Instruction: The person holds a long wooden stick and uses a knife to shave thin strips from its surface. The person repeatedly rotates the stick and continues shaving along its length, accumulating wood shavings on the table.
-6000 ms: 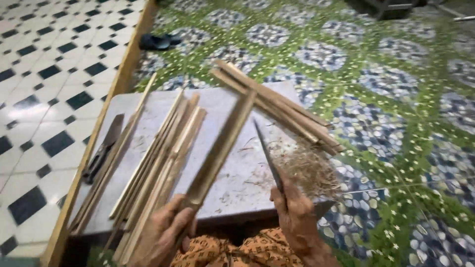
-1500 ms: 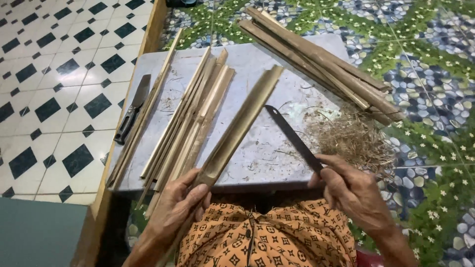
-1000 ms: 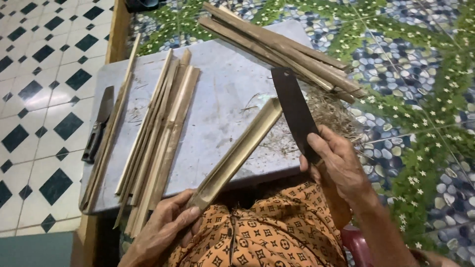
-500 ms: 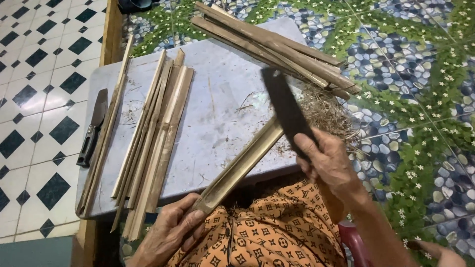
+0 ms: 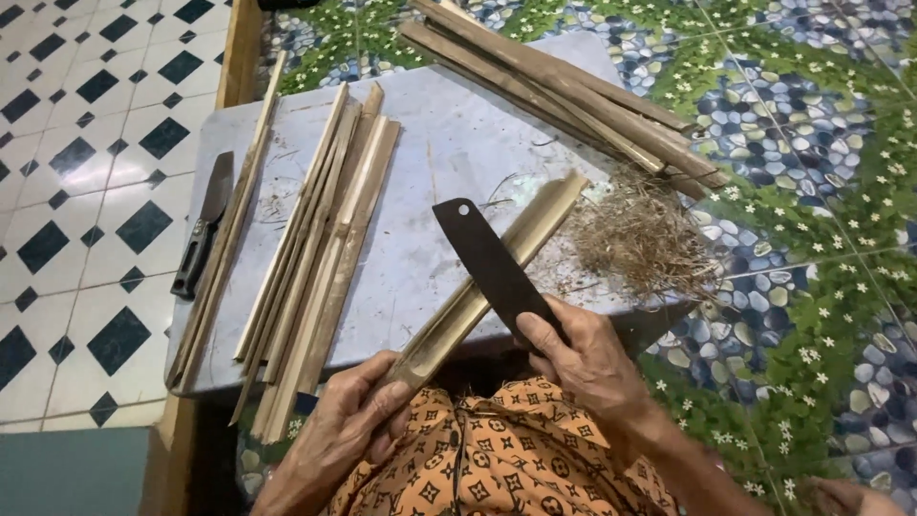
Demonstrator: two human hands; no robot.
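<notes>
A split bamboo strip [image 5: 535,229] lies slanted across the grey work slab [image 5: 449,143], its near end over my lap. My left hand [image 5: 349,430] grips that near end. My right hand [image 5: 587,358] is closed on the handle of a dark broad-bladed knife [image 5: 482,258], whose blade lies flat across the middle of the strip, tip pointing up and left. Patterned orange cloth covers my lap below both hands.
A bundle of pale bamboo slats [image 5: 320,239] lies left of the strip. Rougher bamboo pieces [image 5: 564,86] are stacked at the far right of the slab, beside a pile of fibrous shavings [image 5: 645,234]. A second knife [image 5: 202,229] rests at the slab's left edge.
My right hand has brought the knife from beside the strip down onto it, turning the blade flat. The left hand keeps its hold on the strip's near end.
</notes>
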